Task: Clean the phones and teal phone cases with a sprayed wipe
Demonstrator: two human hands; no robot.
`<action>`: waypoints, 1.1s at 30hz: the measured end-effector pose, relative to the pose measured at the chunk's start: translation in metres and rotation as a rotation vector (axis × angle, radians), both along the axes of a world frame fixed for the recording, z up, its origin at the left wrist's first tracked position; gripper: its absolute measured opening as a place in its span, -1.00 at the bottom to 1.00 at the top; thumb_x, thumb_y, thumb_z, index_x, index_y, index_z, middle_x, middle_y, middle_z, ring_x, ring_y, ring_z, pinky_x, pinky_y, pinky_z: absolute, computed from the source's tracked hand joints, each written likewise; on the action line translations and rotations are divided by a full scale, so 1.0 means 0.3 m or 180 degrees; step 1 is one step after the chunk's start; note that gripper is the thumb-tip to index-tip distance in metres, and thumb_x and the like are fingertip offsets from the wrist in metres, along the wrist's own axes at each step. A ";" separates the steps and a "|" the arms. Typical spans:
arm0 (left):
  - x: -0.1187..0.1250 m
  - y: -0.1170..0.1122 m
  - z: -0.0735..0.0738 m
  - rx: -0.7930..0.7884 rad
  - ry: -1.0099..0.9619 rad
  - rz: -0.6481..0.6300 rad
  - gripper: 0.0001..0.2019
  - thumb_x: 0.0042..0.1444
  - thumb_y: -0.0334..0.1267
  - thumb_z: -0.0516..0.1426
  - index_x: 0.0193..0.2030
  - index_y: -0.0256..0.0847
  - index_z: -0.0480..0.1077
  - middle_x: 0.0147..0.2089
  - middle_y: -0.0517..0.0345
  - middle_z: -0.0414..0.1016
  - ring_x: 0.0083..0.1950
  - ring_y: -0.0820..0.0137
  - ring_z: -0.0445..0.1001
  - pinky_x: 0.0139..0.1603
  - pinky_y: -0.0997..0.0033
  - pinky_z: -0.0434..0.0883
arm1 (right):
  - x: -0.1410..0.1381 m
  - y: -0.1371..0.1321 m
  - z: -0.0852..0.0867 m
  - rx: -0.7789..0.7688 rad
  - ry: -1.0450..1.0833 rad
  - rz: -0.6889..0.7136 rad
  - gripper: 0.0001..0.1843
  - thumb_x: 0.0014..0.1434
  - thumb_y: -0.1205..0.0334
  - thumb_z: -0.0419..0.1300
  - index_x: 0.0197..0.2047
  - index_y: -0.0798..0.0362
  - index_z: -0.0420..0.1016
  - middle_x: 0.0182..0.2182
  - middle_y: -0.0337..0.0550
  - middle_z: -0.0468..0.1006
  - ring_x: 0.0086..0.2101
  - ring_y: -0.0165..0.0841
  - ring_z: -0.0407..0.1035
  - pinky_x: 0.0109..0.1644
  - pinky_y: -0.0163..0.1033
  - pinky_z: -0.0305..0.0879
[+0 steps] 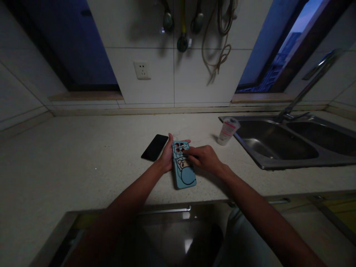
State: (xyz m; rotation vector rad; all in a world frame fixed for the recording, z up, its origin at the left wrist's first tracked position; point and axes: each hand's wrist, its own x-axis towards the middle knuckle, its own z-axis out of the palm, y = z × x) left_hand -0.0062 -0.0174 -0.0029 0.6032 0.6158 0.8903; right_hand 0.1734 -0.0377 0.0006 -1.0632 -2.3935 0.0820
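Note:
A light blue phone case (187, 174) with a cartoon figure is held back side up over the counter. My left hand (167, 155) grips its left edge, thumb along the side and fingers passing beneath; fingertips show past its top right. Reddish, skin-like colour shows through its round camera openings. My right hand (207, 157) reaches in from the right, fingers curled and fingertips at the camera openings; whether something small is pinched there cannot be made out. Just left of my left hand, a dark smartphone (155, 147) lies flat, screen up.
On the pale countertop (83, 148), a clear plastic cup (227, 131) with pink print stands near the double steel sink (263, 163). A faucet (294, 100) rises behind the sink. A socket (141, 70), pipes and a looped cord (221, 55) are on the tiled wall.

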 end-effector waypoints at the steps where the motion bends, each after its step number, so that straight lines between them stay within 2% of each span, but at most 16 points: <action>1: 0.000 0.000 -0.001 -0.0001 -0.0001 0.0011 -0.13 0.30 0.35 -0.23 0.20 -0.43 0.44 -0.21 -0.25 0.64 -0.22 0.10 0.65 -0.15 0.10 0.57 | 0.001 0.000 0.000 0.0007 0.0024 -0.0018 -0.66 0.21 0.30 0.12 -0.07 0.00 0.70 -0.39 -0.13 0.69 -0.47 -0.37 0.44 -0.36 -0.30 0.12; 9: 0.002 0.004 -0.006 0.0001 -0.0077 -0.0029 -0.13 0.28 0.37 -0.22 0.23 -0.40 0.42 -0.17 -0.28 0.64 -0.20 0.09 0.65 -0.13 0.06 0.57 | 0.000 -0.004 -0.007 0.0081 0.0010 0.0180 -0.59 0.25 0.29 0.15 0.12 -0.04 0.62 -0.27 -0.12 0.70 -0.44 -0.38 0.44 -0.34 -0.31 0.16; 12: 0.003 0.001 -0.002 -0.0031 -0.0100 -0.0028 -0.14 0.29 0.36 -0.23 0.24 -0.40 0.41 -0.15 -0.28 0.64 -0.20 0.09 0.65 -0.14 0.07 0.57 | 0.000 -0.001 -0.010 0.0099 -0.0032 0.0138 -0.63 0.25 0.28 0.14 0.05 -0.04 0.66 -0.28 -0.12 0.70 -0.44 -0.38 0.45 -0.34 -0.31 0.15; 17: 0.002 -0.003 0.008 -0.0106 -0.0094 0.0033 -0.15 0.31 0.34 -0.24 0.23 -0.42 0.42 -0.18 -0.27 0.64 -0.23 0.10 0.65 -0.15 0.08 0.57 | 0.002 0.003 -0.009 0.0072 0.0053 0.0037 -0.70 0.23 0.28 0.11 -0.16 0.04 0.70 -0.42 -0.11 0.67 -0.48 -0.37 0.43 -0.38 -0.30 0.12; 22: -0.001 0.002 0.005 -0.0076 -0.0096 0.0080 -0.16 0.32 0.32 -0.23 0.20 -0.42 0.43 -0.25 -0.21 0.63 -0.24 0.11 0.65 -0.16 0.10 0.57 | -0.001 -0.003 0.001 -0.0041 0.0534 -0.0191 -0.64 0.23 0.30 0.09 -0.03 0.04 0.66 -0.46 -0.16 0.64 -0.54 -0.43 0.33 -0.37 -0.31 0.12; 25: 0.001 0.001 0.002 -0.0065 -0.0077 0.0054 -0.18 0.32 0.33 -0.23 0.20 -0.39 0.42 -0.24 -0.18 0.63 -0.24 0.13 0.64 -0.17 0.13 0.57 | -0.008 -0.007 0.014 -0.0374 0.0853 -0.0132 -0.65 0.27 0.24 0.09 -0.01 0.07 0.66 -0.55 -0.23 0.55 -0.60 -0.48 0.23 -0.39 -0.31 0.10; 28: 0.007 -0.005 -0.003 -0.0006 0.0074 0.0206 -0.20 0.29 0.35 -0.16 0.24 -0.35 0.36 -0.22 -0.14 0.61 -0.24 0.16 0.63 -0.18 0.17 0.57 | -0.017 -0.013 0.027 -0.0943 0.1073 0.0098 -0.64 0.31 0.09 0.16 0.02 0.10 0.64 -0.60 -0.29 0.45 -0.60 -0.50 0.18 -0.42 -0.32 0.08; 30: 0.010 -0.009 -0.010 0.0130 0.0235 0.0375 -0.20 0.27 0.37 -0.12 0.29 -0.33 0.30 -0.22 -0.10 0.59 -0.25 0.19 0.63 -0.19 0.21 0.57 | -0.022 -0.018 0.035 -0.1370 0.1130 0.0213 -0.54 0.26 0.00 0.24 0.12 0.11 0.58 -0.62 -0.35 0.40 -0.60 -0.49 0.17 -0.44 -0.33 0.07; 33: 0.011 -0.012 -0.026 0.0430 0.0497 0.0609 -0.19 0.24 0.38 -0.05 0.38 -0.24 0.18 -0.26 0.01 0.54 -0.29 0.26 0.59 -0.24 0.29 0.54 | -0.026 -0.024 0.045 -0.1883 0.1139 0.0223 -0.29 0.14 -0.02 0.37 0.28 0.14 0.43 -0.66 -0.43 0.33 -0.61 -0.48 0.17 -0.47 -0.34 0.04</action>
